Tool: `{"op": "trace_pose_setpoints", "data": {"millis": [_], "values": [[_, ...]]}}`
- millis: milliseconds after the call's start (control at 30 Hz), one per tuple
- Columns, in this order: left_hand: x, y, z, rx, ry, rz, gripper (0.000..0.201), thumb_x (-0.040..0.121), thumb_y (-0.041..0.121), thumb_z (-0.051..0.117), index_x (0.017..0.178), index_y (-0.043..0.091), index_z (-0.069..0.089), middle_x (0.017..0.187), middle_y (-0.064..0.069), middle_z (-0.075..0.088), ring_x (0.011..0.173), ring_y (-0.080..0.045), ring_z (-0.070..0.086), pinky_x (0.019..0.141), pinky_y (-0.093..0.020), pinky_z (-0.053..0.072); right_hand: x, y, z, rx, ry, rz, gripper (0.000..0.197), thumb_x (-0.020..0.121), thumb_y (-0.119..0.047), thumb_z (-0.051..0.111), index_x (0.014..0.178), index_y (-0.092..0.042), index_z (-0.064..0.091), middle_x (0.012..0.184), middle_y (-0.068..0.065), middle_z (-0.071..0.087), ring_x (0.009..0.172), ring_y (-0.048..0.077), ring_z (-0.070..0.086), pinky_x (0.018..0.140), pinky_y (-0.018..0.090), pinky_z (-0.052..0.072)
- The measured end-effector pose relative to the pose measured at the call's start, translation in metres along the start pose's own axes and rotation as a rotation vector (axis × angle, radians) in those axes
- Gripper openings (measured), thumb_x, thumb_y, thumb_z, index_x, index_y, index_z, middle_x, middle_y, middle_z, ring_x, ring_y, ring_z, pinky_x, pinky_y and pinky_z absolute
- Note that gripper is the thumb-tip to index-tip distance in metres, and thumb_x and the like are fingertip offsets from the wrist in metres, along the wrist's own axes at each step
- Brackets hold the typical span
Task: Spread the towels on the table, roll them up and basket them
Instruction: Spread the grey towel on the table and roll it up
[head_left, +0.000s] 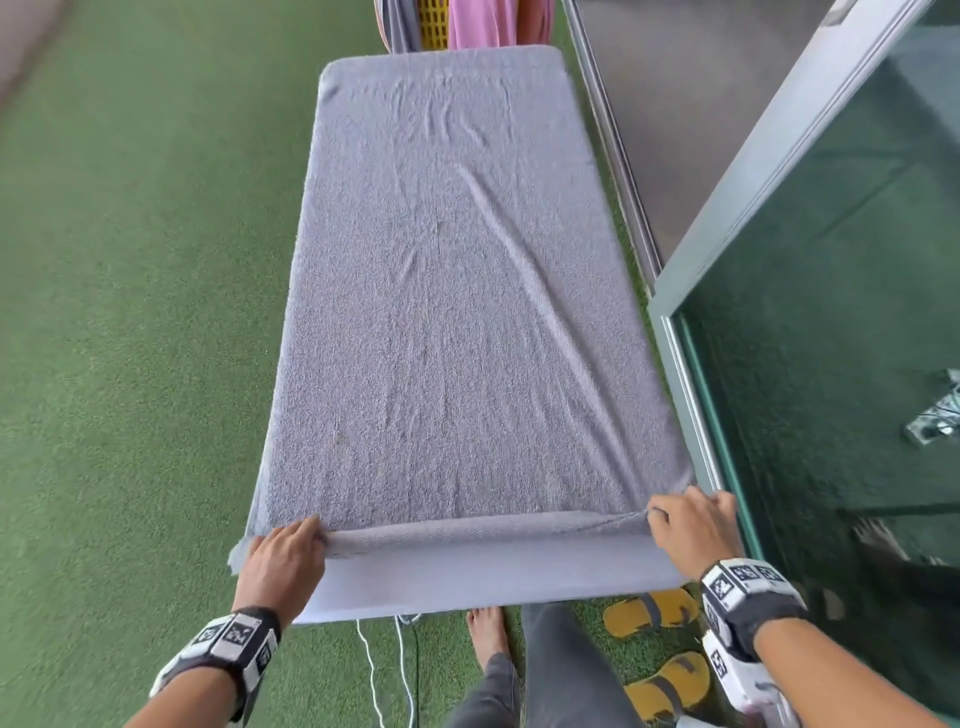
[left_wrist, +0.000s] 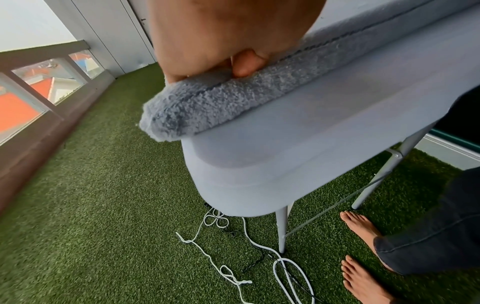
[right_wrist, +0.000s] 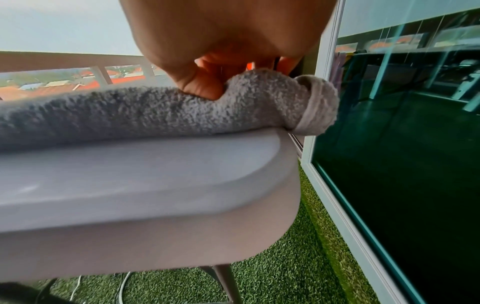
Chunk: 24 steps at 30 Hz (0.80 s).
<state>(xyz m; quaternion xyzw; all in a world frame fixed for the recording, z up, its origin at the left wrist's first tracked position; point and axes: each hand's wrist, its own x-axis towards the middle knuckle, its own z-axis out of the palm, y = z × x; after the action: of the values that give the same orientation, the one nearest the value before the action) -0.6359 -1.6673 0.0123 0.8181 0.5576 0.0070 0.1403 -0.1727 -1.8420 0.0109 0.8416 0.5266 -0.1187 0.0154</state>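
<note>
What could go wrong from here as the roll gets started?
The grey towel overhangs both long edges of the table, so the roll may drag or slip sideways. A diagonal crease could get rolled in. The right hand bunches its end while the left hand lies flatter, so the roll may start uneven.

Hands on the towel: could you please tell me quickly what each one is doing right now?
Left hand: fingers curled on the rolled near edge of the grey towel.
Right hand: gripping the same rolled edge.
</note>
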Motion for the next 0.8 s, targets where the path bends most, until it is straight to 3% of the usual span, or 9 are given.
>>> {"op": "trace_pose_setpoints", "data": {"millis": [100, 233, 333, 433, 533, 600, 667, 733, 800], "values": [[0.001, 0.005, -0.006, 0.03, 0.043, -0.076, 0.031, 0.076, 0.01, 0.068, 0.104, 0.018, 0.058, 0.089, -0.001, 0.062, 0.078, -0.02, 0.053, 0.077, -0.038, 0.039, 0.003, 0.0, -0.004, 0.037, 0.086, 0.024, 0.015, 0.077, -0.018, 0.061, 0.086, -0.03, 0.058, 0.082, -0.009, 0.058, 0.077, 0.016, 0.05, 0.076, 0.036, 0.031], [0.002, 0.007, 0.004, -0.01, 0.081, 0.031, 0.04, 0.065, -0.014, 0.065, 0.085, 0.016, 0.05, 0.081, 0.002, 0.046, 0.072, -0.017, 0.038, 0.065, -0.036, 0.041, -0.004, -0.009, 0.002, 0.193, 0.116, -0.071, 0.032, 0.07, 0.003, 0.068, 0.078, -0.022, 0.05, 0.08, -0.007, 0.047, 0.075, 0.015, 0.048, 0.07, 0.034, 0.045], [-0.005, 0.002, 0.014, -0.074, 0.031, 0.057, 0.055, 0.052, -0.019, 0.063, 0.095, 0.014, 0.054, 0.093, -0.002, 0.052, 0.084, -0.013, 0.032, 0.072, -0.033, 0.039, -0.01, -0.008, 0.009, 0.167, 0.037, -0.116, 0.038, 0.068, -0.005, 0.072, 0.099, -0.019, 0.057, 0.101, -0.004, 0.054, 0.095, 0.017, 0.054, 0.09, 0.036, 0.05], [-0.002, 0.002, 0.008, -0.104, 0.08, 0.051, 0.052, 0.056, -0.017, 0.072, 0.103, 0.005, 0.062, 0.096, -0.01, 0.062, 0.086, -0.022, 0.045, 0.074, -0.039, 0.046, -0.01, 0.0, 0.015, 0.178, 0.074, -0.101, 0.05, 0.067, 0.001, 0.074, 0.113, -0.015, 0.064, 0.116, 0.001, 0.06, 0.106, 0.022, 0.057, 0.094, 0.04, 0.048], [0.004, 0.007, 0.0, -0.117, 0.126, 0.088, 0.031, 0.064, -0.017, 0.07, 0.089, 0.001, 0.068, 0.083, -0.011, 0.068, 0.075, -0.03, 0.06, 0.068, -0.041, 0.05, -0.005, 0.002, 0.014, 0.182, 0.089, -0.055, 0.042, 0.071, 0.001, 0.07, 0.11, -0.014, 0.069, 0.112, 0.002, 0.067, 0.103, 0.023, 0.06, 0.098, 0.042, 0.045], [0.006, 0.008, -0.006, -0.093, 0.106, 0.095, 0.012, 0.078, 0.006, 0.054, 0.078, 0.009, 0.065, 0.073, -0.005, 0.065, 0.067, -0.027, 0.059, 0.064, -0.036, 0.044, -0.003, 0.0, 0.005, 0.092, 0.112, -0.047, 0.022, 0.074, -0.013, 0.067, 0.093, -0.023, 0.073, 0.092, -0.005, 0.071, 0.088, 0.019, 0.06, 0.09, 0.04, 0.037], [0.01, 0.003, -0.006, -0.065, 0.018, 0.062, 0.025, 0.081, 0.024, 0.036, 0.077, 0.015, 0.059, 0.071, 0.001, 0.062, 0.065, -0.023, 0.056, 0.063, -0.033, 0.037, -0.001, -0.004, -0.003, 0.034, 0.06, -0.047, 0.014, 0.082, -0.027, 0.052, 0.08, -0.032, 0.065, 0.073, -0.013, 0.066, 0.073, 0.014, 0.054, 0.083, 0.037, 0.031], [0.017, -0.004, -0.005, -0.053, -0.049, 0.007, 0.022, 0.083, 0.025, 0.033, 0.089, 0.017, 0.053, 0.079, 0.003, 0.06, 0.064, -0.02, 0.053, 0.064, -0.035, 0.04, 0.005, -0.003, -0.007, 0.055, 0.054, -0.028, 0.009, 0.086, -0.024, 0.053, 0.092, -0.029, 0.057, 0.073, -0.012, 0.062, 0.065, 0.013, 0.051, 0.083, 0.037, 0.035], [0.023, -0.004, -0.009, 0.016, 0.0, -0.008, 0.014, 0.084, 0.018, 0.044, 0.097, 0.017, 0.048, 0.086, 0.001, 0.053, 0.07, -0.018, 0.043, 0.067, -0.037, 0.041, 0.012, -0.002, -0.01, 0.058, 0.098, -0.007, 0.025, 0.08, -0.015, 0.064, 0.103, -0.022, 0.056, 0.086, -0.003, 0.06, 0.066, 0.016, 0.053, 0.08, 0.041, 0.044]]}}
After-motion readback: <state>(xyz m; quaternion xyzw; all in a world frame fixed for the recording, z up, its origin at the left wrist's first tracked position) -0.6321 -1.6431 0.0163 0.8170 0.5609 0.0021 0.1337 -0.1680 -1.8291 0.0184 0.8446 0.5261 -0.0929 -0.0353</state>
